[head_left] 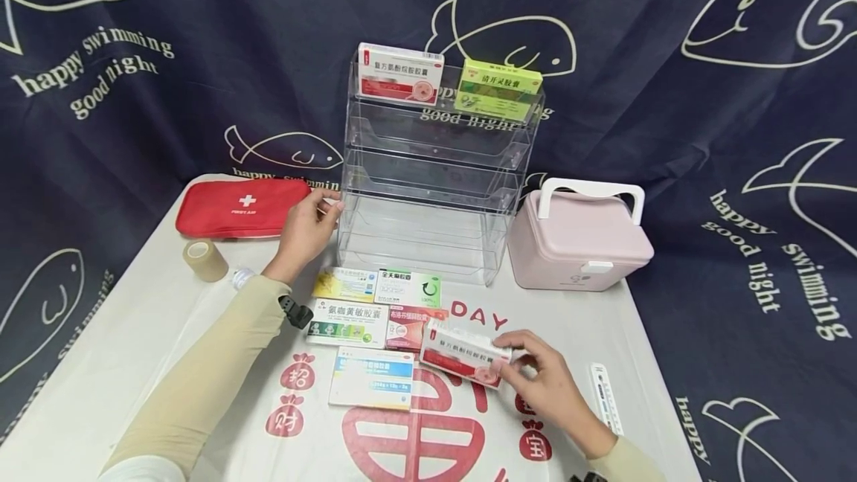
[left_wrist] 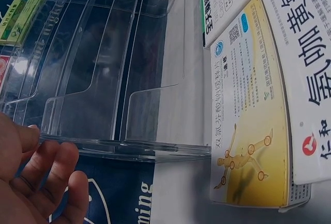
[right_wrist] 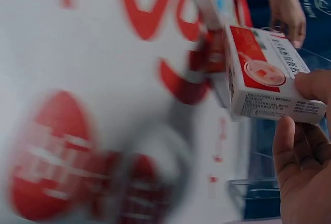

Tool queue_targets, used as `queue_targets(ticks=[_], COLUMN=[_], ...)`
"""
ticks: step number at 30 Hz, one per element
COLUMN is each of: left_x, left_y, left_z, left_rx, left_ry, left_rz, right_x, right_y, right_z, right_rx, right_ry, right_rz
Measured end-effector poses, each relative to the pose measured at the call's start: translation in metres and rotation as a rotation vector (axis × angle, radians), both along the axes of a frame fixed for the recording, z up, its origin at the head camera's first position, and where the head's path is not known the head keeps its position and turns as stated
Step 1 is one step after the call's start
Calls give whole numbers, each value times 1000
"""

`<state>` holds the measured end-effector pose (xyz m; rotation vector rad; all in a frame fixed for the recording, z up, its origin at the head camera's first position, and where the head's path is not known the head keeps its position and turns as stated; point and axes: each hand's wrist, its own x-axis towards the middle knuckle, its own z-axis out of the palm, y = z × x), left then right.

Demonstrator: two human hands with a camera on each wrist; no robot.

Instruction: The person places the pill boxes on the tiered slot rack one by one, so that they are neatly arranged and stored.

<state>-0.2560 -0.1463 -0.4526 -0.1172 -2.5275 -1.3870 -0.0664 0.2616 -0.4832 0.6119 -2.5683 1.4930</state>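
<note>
My right hand [head_left: 545,378] pinches one end of a white-and-red medicine box [right_wrist: 266,71] between thumb and fingers, tilted over the front right of a group of boxes. At the left side of a clear tiered display rack [head_left: 428,233], my left hand [head_left: 311,229] grips the rack's edge with bent fingers, seen close in the left wrist view. In the rack's top tier stand another white-and-red box [head_left: 400,74] and a green box [head_left: 498,88]. Before the rack lie a yellow-and-white box [left_wrist: 248,115], a white-and-green box [head_left: 408,288], a green-striped white box [head_left: 347,323], a red box [head_left: 405,326] and a blue-and-white box [head_left: 372,378].
A red first-aid pouch [head_left: 241,207], a roll of tan tape [head_left: 204,261] and a small clear-capped item [head_left: 242,276] are on the left. Right of the rack stands a pink case [head_left: 579,240] with a white handle. A white thermometer-like strip [head_left: 605,399] lies near the right edge.
</note>
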Motion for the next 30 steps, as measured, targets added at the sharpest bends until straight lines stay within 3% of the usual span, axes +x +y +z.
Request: queue_targets(ticks=[7,13,18,21,24,30], left_x=[0,-2,-1,-1,0,1], left_y=[0,1,2,2,1,0], left_z=[1,-2,-2,-2,-2,-1], left_rx=[0,-12,-9,-8,-10,-11], left_ry=[-2,13,3,2,5,15], left_rz=[5,4,0,-2,1,-1], right_x=[-61,-131,-185,-206,-218,-243], right_y=[-12,-34,-60,-80,-99,-122], right_z=[48,95,135,164,192,211], right_rx=[-50,-69,-98,-117,-133,-132], right_ry=[80,138,148,146,154,163], right_rz=[42,62,21,2,-5,-26])
